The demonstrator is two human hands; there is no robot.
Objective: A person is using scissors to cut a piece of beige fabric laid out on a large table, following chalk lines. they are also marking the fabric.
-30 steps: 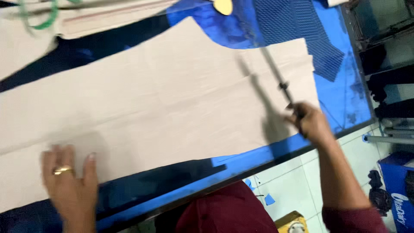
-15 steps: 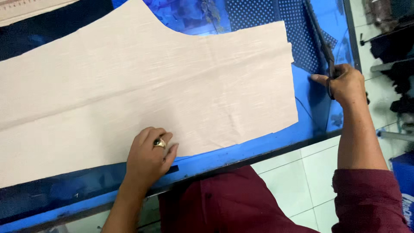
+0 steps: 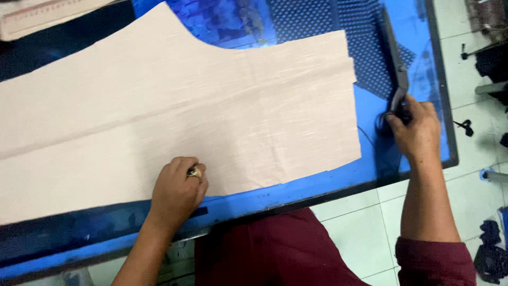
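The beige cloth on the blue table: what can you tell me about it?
The cloth is a large, pale beige woven piece with a faint slubby grain, lying flat on the blue table. It is already cut to a shape: a concave curve along its top edge, a straight right end with a small step near the top, and a long lower edge slanting toward the table's front. Soft creases run along it. The left hand, wearing a ring, presses on its lower edge; the right hand holds scissors beside it, apart.

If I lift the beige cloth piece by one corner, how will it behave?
The beige cloth piece would probably droop: it looks thin and lies flat with soft creases. It seems light, and might slide on the blue table, where the left hand presses it.
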